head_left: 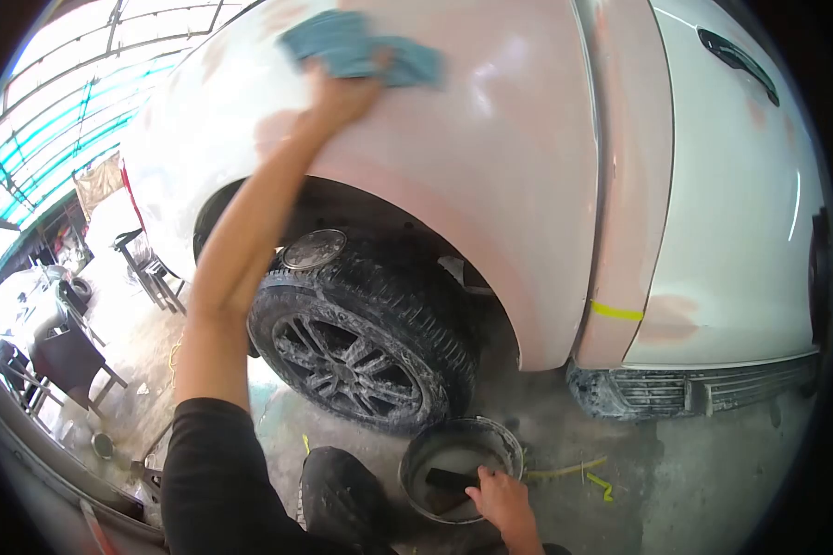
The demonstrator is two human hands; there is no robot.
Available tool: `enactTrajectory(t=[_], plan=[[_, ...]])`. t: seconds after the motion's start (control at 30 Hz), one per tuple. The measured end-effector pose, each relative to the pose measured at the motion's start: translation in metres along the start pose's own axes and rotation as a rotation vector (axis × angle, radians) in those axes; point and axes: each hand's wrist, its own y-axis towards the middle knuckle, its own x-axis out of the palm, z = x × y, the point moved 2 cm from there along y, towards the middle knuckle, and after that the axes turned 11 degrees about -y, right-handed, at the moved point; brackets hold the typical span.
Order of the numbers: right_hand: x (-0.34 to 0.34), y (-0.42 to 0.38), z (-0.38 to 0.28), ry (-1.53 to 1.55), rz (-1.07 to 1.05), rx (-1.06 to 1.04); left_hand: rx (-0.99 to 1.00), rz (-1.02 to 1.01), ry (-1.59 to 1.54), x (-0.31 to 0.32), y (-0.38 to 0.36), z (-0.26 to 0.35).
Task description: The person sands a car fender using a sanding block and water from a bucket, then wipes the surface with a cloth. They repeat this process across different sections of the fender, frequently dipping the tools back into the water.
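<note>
My left hand [342, 94] is raised at the end of an outstretched arm and presses a blue cloth [361, 48] against the upper part of the vehicle's side panel [491, 176]. That panel is white with pinkish sanded patches. Low down, my right hand [504, 501] grips a dark sanding block [451, 480] over a round bucket [518, 453] of cloudy water. The block's far end reaches inside the rim. The bucket stands on the floor close beside the dusty wheel [342, 370].
A round lid-like disc [313, 250] rests on top of the tyre. Yellow tape [617, 311] crosses the door edge, and tape scraps [602, 486] lie on the floor. A side step [694, 392] juts out under the door. Chairs [74, 361] stand at the left.
</note>
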Motion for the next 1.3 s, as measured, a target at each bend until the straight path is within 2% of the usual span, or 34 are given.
enactTrajectory(t=[0.03, 0.07, 0.1, 0.13, 0.23, 0.27, 0.33, 0.4, 0.47, 0.5, 0.53, 0.6, 0.7, 0.73, 0.77, 0.83, 0.93, 1.03, 1.23, 1.3], plan=[[0.002, 0.002, 0.000, -0.001, 0.001, -0.001, -0.129, -0.224, -0.081, 0.004, 0.008, 0.051], [0.005, 0.007, 0.001, -0.003, 0.004, -0.002, 0.017, -0.104, -0.051, 0.030, 0.003, 0.070], [0.007, 0.011, 0.002, -0.006, 0.008, -0.002, 0.281, -0.041, 0.055, 0.044, 0.000, 0.096], [0.008, 0.015, 0.001, -0.013, 0.010, -0.006, 0.307, -0.114, 0.082, 0.047, -0.013, 0.122], [0.008, 0.021, 0.004, -0.040, 0.027, -0.003, 0.584, -0.340, 0.068, 0.028, -0.036, 0.139], [0.010, 0.021, 0.005, -0.047, 0.034, -0.003, 0.466, -0.425, -0.116, 0.011, -0.040, 0.132], [0.010, 0.019, 0.006, -0.049, 0.049, -0.002, 0.367, -0.343, -0.142, -0.008, -0.049, 0.081], [0.007, 0.011, 0.005, -0.034, 0.066, 0.002, 0.373, -0.115, -0.098, -0.042, -0.042, -0.003], [0.006, 0.003, 0.005, -0.034, 0.053, 0.005, -0.011, -0.035, 0.204, -0.094, -0.035, -0.062], [0.005, 0.002, 0.005, -0.033, 0.055, 0.006, -0.311, -0.071, 0.445, -0.117, -0.031, -0.099], [0.004, 0.001, 0.004, -0.036, 0.049, 0.004, -0.466, -0.166, 0.387, -0.141, -0.026, -0.150], [0.006, -0.001, 0.004, -0.040, 0.030, -0.003, -0.446, -0.183, 0.470, -0.159, -0.017, -0.143], [0.013, 0.003, 0.000, -0.009, 0.090, -0.039, -0.194, -0.209, 0.369, -0.129, -0.009, -0.125], [0.014, 0.006, -0.004, -0.014, 0.077, -0.053, -0.383, -0.234, 0.333, -0.117, -0.003, -0.080], [0.012, 0.008, -0.006, -0.020, 0.066, -0.061, -0.444, -0.160, 0.289, -0.104, -0.002, -0.052], [0.008, 0.010, -0.011, -0.029, 0.059, -0.077, -0.345, -0.158, 0.178, -0.090, 0.001, -0.030], [0.005, 0.012, -0.019, -0.038, 0.079, -0.111, -0.313, -0.125, 0.007, -0.088, 0.010, -0.027], [0.006, 0.013, -0.021, -0.050, 0.091, -0.121, -0.343, -0.088, 0.106, -0.082, 0.009, -0.030], [0.001, 0.012, -0.018, 0.003, 0.093, -0.114, -0.148, -0.109, 0.049, -0.083, 0.009, -0.049], [0.005, 0.014, -0.016, 0.009, 0.074, -0.101, -0.155, -0.127, 0.067, -0.083, 0.010, -0.053]])
